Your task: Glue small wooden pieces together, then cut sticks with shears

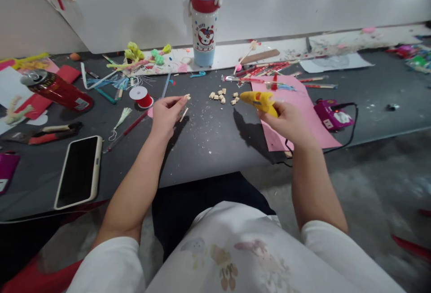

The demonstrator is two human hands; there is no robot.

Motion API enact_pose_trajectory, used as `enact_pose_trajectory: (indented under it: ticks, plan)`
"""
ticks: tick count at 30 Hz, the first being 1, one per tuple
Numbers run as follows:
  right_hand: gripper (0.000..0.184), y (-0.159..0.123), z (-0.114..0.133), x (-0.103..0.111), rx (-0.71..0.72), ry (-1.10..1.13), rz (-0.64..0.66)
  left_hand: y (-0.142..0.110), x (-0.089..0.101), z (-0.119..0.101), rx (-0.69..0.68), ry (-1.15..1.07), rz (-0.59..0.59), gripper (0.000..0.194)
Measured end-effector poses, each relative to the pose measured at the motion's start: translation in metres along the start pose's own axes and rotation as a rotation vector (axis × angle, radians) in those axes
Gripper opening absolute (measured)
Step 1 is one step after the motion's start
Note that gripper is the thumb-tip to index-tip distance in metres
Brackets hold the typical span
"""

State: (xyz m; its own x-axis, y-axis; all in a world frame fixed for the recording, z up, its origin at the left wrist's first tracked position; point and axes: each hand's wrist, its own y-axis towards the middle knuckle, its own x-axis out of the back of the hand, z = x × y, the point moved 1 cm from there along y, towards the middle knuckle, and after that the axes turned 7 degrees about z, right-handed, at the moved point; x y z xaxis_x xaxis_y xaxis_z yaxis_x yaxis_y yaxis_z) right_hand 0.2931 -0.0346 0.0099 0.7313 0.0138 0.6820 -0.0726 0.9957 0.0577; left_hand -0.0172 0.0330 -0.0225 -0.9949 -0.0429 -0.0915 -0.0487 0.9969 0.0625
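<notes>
My right hand (288, 120) is wrapped round the handle of a yellow hot glue gun (260, 102), its nozzle pointing left above the table. Between the thumb and fingertips of my left hand (169, 112) is a small pale wooden piece (187, 97), partly hidden by the fingers. A short thin wooden stick (183, 115) shows just below those fingertips. On the dark tabletop between my hands lie several small pale wooden pieces (222, 99), in a loose cluster, with pale crumbs scattered in front of them.
Pink paper (313, 124) lies under my right hand, beside a purple power box (332, 115) with a black cord. A tall bottle (204, 32) stands at the back. At left are a phone (79, 172), a tipped red can (62, 93), pliers (43, 136) and a red ribbon spool (143, 99).
</notes>
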Motion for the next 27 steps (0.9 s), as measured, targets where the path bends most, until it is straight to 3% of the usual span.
enact_pose_trajectory:
  ticks: [4, 7, 11, 14, 18, 23, 27]
  plan:
    - [0.035, -0.015, 0.000, -0.009, -0.083, -0.465, -0.037, 0.003, 0.002, 0.002, 0.000, -0.011, -0.028, 0.023]
    - [0.040, -0.020, 0.000, -0.018, -0.129, -0.663, -0.022, 0.004, 0.002, 0.003, 0.009, -0.016, -0.050, 0.024]
    - [0.044, -0.022, 0.005, -0.018, -0.134, -0.808, 0.146, 0.007, 0.004, 0.005, 0.012, -0.023, -0.082, 0.017]
    - [0.037, -0.014, 0.023, -0.010, -0.103, -0.885, 0.252, 0.009, 0.007, 0.006, 0.014, -0.046, -0.103, 0.010]
    - [0.031, 0.025, 0.062, -0.021, 0.022, -0.842, 0.224, 0.011, 0.011, 0.008, 0.036, -0.063, -0.135, 0.005]
    - [0.026, 0.102, 0.094, -0.082, 0.379, -0.690, 0.259, 0.012, 0.014, 0.008, 0.046, -0.045, -0.178, 0.007]
    - [0.028, 0.141, 0.100, -0.122, 0.504, -0.721, 0.331, 0.011, 0.015, 0.006, 0.042, -0.052, -0.180, 0.007]
